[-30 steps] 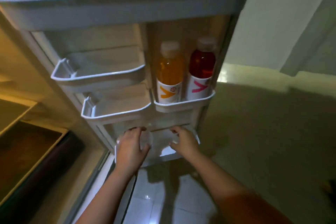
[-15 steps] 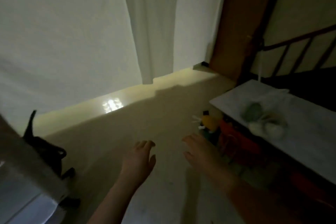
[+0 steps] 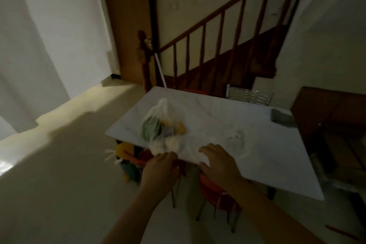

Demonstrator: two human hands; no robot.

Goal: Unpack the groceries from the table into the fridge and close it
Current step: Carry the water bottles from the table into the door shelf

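Two spread, empty hands, left hand point(image 3: 161, 168) and right hand point(image 3: 218, 161), near upright grocery bag point(image 3: 160, 125) on table point(image 3: 257, 144).

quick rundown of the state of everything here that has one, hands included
left hand: open, empty, at the near table edge
right hand: open, empty, fingers over the table edge
plastic bag: on the table, still full, top bunched up
table: still holds groceries
grey object: lying on the far table corner
red chair: tucked under the table
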